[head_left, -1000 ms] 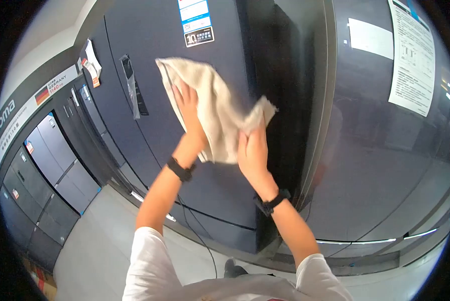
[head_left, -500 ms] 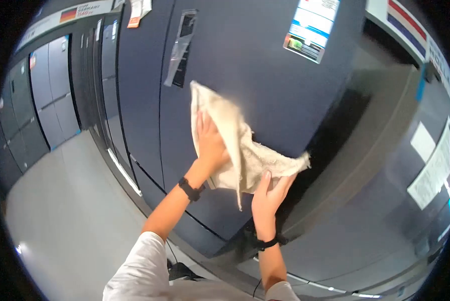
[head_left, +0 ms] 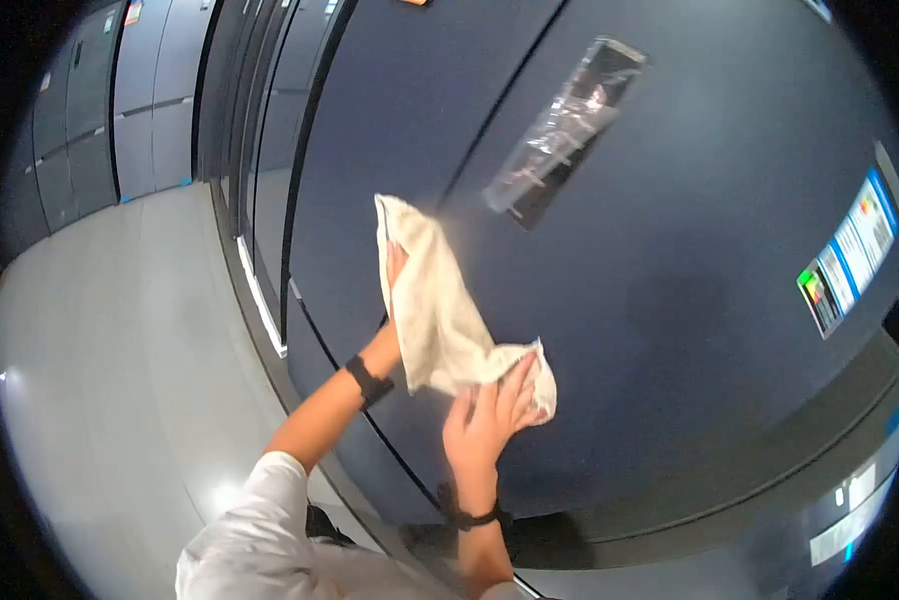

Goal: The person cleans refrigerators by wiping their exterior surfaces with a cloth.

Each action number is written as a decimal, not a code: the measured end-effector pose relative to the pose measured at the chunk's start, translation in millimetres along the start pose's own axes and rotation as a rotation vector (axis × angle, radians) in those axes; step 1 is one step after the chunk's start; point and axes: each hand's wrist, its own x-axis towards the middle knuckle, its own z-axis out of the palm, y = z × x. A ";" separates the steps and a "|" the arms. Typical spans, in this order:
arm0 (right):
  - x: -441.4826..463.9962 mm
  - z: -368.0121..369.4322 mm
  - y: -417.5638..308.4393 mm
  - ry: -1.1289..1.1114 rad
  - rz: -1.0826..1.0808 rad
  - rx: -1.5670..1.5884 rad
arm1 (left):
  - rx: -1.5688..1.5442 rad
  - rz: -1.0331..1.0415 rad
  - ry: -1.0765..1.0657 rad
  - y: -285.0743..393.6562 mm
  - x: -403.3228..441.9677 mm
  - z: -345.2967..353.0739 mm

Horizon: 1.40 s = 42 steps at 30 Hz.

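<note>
Head view: cloth [head_left: 439,310] on the dark fridge front [head_left: 729,240], bunched and creased, upper part across the door seam [head_left: 499,100]. Cloth has shifted left onto that seam, away from the right door's far edge, so contact looks to span both doors. Left hand [head_left: 396,264] mostly behind cloth; fingers partly visible, can't tell if pressed flat or gripping. Right hand [head_left: 487,420] at cloth's lower right corner, fingers slightly spread over it, no clear pinch. Plastic-covered strip [head_left: 569,130] above right of cloth, apart from it; label [head_left: 849,250] farther right. Black bands [head_left: 367,382] on both wrists.
</note>
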 end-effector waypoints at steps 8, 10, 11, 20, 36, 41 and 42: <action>33.1 160.2 -61.4 -0.202 -0.115 -0.122 | -0.127 -0.395 -0.116 -128.3 -77.7 -10.6; 5.7 197.7 -67.4 -0.428 -0.013 -0.058 | -0.169 -0.518 -0.171 -142.6 -119.3 -22.3; -6.4 208.6 -63.7 -0.387 -0.066 -0.118 | -0.185 -0.559 -0.187 -150.9 -133.1 -24.8; 23.9 258.9 -88.1 -0.304 -0.192 -0.185 | -0.213 -0.628 -0.089 -261.7 -103.3 -41.5; -74.7 109.0 14.6 -0.211 -0.045 -0.436 | -0.884 -0.866 -0.619 -89.0 -205.2 -37.8; -75.2 48.8 18.9 0.279 0.183 -0.451 | -1.246 -0.626 -0.855 -17.1 -157.0 -41.8; -84.3 52.3 10.7 0.286 0.342 -0.296 | -1.161 -0.511 -0.937 -4.0 -156.7 -44.7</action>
